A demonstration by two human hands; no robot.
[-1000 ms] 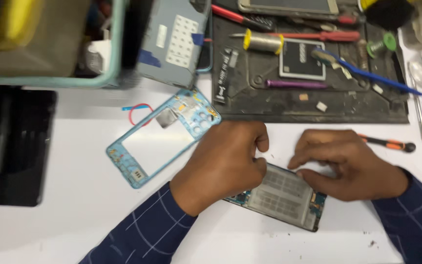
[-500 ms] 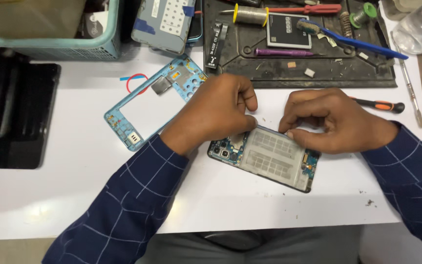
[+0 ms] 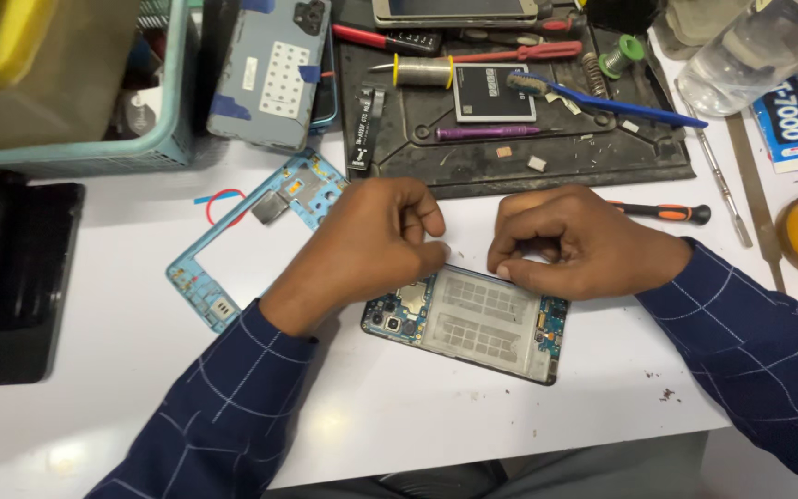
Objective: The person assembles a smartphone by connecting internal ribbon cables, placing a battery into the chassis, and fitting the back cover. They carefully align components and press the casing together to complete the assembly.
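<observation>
Both grips pinch at the far long edge of the opened phone (image 3: 477,319): left hand (image 3: 371,245) curled, fingertips narrow at the edge near the camera end; right hand (image 3: 570,242) fingers bent down on the same edge, thumb tucked under. Whether anything small sits between the fingertips cannot be told.

Against half a second ago, hands and phone sit much as they were; the view has come closer and the phone lies slightly lower beneath them.

Phone lies flat on the white surface (image 3: 122,370), back off, long axis running left-right with a slight tilt, camera end to the left.

Left of the phone: blue mid-frame (image 3: 233,249). Beyond it: dark work mat (image 3: 528,152) with blue toothbrush (image 3: 602,100). Right of the right hand: orange-handled screwdriver (image 3: 671,212).
</observation>
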